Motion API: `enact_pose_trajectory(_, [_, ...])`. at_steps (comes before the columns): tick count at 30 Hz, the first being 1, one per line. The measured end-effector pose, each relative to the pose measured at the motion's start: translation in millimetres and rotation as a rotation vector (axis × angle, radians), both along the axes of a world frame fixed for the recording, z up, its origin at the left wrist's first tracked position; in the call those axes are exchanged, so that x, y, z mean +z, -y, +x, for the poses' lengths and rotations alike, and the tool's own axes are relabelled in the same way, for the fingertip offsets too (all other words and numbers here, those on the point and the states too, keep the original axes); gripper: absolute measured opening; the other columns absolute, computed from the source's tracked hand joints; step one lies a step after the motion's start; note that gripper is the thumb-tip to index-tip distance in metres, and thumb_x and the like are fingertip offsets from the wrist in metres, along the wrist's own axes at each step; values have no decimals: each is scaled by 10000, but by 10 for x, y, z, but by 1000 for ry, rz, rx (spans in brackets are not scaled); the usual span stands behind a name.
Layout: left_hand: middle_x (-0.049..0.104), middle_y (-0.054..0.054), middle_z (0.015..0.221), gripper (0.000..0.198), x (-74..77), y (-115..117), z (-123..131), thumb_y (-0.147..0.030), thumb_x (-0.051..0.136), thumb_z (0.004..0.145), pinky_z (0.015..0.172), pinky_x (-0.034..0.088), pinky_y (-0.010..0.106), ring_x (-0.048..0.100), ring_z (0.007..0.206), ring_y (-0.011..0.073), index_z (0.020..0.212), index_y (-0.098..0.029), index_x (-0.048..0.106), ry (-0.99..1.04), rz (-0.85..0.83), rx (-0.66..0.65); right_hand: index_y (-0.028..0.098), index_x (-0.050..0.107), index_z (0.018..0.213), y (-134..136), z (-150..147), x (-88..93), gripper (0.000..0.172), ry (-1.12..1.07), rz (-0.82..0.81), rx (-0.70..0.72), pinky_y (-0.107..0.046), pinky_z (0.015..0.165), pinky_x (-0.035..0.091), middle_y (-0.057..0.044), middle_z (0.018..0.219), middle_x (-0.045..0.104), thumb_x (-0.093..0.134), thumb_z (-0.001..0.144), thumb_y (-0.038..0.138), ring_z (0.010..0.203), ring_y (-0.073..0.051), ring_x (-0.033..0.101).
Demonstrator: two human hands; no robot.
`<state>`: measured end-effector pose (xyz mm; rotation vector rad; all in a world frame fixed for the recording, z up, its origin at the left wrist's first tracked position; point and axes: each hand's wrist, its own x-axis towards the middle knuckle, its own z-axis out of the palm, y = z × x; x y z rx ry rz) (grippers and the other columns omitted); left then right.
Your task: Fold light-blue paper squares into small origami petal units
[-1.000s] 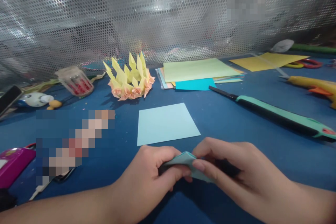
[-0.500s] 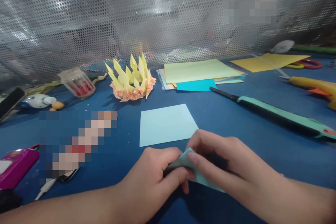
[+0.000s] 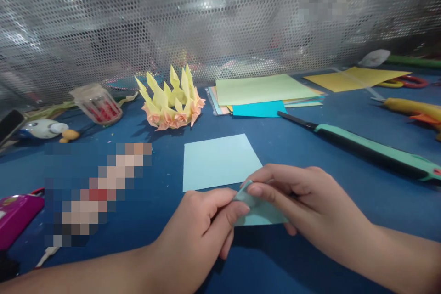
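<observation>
- Since the frame a second ago, the right hand has shifted up toward the flat blue sheet, now covering its near right corner from view, and more of the folded paper shows.
- The folded paper is on the near side of the flat blue sheet, held between both hands.
- The left hand pinches its left end between thumb and fingers; the right hand grips its upper edge, close beside.
- Beyond the flat blue sheet: a paper crown to the left, a paper stack behind.
- Right of the flat blue sheet: a green-and-black tool.
</observation>
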<state>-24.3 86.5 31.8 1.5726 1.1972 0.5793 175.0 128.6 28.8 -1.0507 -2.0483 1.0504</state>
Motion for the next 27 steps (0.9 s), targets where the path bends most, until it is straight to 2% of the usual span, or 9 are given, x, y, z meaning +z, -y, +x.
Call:
enact_pose_trajectory(4, [443, -70, 452, 463, 20, -6, -1, -481, 447, 1013, 506, 339, 208, 447, 449, 91, 644, -206, 496, 5, -6, 39, 237, 716, 885, 6, 46, -33, 260, 71, 325, 3, -191, 408, 384, 69, 456, 547, 555, 1007, 402, 358, -85, 507])
enact_pose_trajectory(7, [506, -64, 493, 374, 47, -14, 9, -437, 489, 990, 531, 373, 202, 492, 479, 101, 701, -208, 551, 21, -27, 13, 245, 710, 905, 55, 74, -15, 236, 113, 482, 63, -203, 473, 442, 19, 623, 706, 523, 1026, 323, 472, -109, 614])
enact_pose_trajectory(9, [574, -50, 552, 301, 60, -17, 16, -383, 571, 940, 552, 386, 199, 534, 533, 108, 699, -204, 578, 10, -26, -20, 255, 702, 903, 89, 73, 15, 234, 96, 455, 109, -193, 522, 489, 12, 727, 764, 507, 1029, 283, 553, -117, 679])
enact_pose_trajectory(11, [608, -36, 592, 306, 65, -15, 20, -357, 579, 926, 578, 399, 198, 559, 574, 113, 665, -198, 573, -5, 1, -41, 267, 707, 900, 106, 62, 37, 229, 72, 406, 139, -175, 550, 512, 26, 749, 778, 515, 1025, 266, 573, -108, 699])
enact_pose_trajectory(16, [585, -28, 631, 333, 56, 4, 11, -330, 486, 955, 605, 409, 206, 560, 616, 120, 661, -194, 558, 6, 33, -53, 257, 708, 950, 86, 21, 21, 134, 30, 415, 120, -193, 560, 513, 15, 739, 783, 580, 988, 258, 589, -122, 712])
enact_pose_trajectory(19, [555, -33, 628, 308, 35, -1, 8, -322, 482, 944, 581, 372, 223, 524, 610, 122, 666, -197, 528, -37, 63, -91, 236, 660, 879, 87, -13, 28, 93, 27, 419, 105, -207, 571, 508, 18, 702, 751, 614, 957, 253, 585, -122, 691])
enact_pose_trajectory(23, [500, -50, 598, 296, 9, -26, 3, -295, 508, 917, 563, 338, 227, 450, 575, 110, 640, -201, 468, -101, 99, -113, 227, 614, 818, 103, -28, 56, 170, -32, 236, 121, -163, 538, 493, 39, 684, 723, 562, 979, 204, 556, -85, 652])
enact_pose_trajectory(27, [620, -31, 666, 310, 14, -20, -16, -371, 560, 945, 625, 400, 206, 549, 633, 117, 694, -192, 592, -9, 60, -133, 219, 632, 851, 83, 8, 35, 178, -60, 139, 172, -159, 561, 508, 24, 724, 753, 545, 1005, 239, 587, -89, 674])
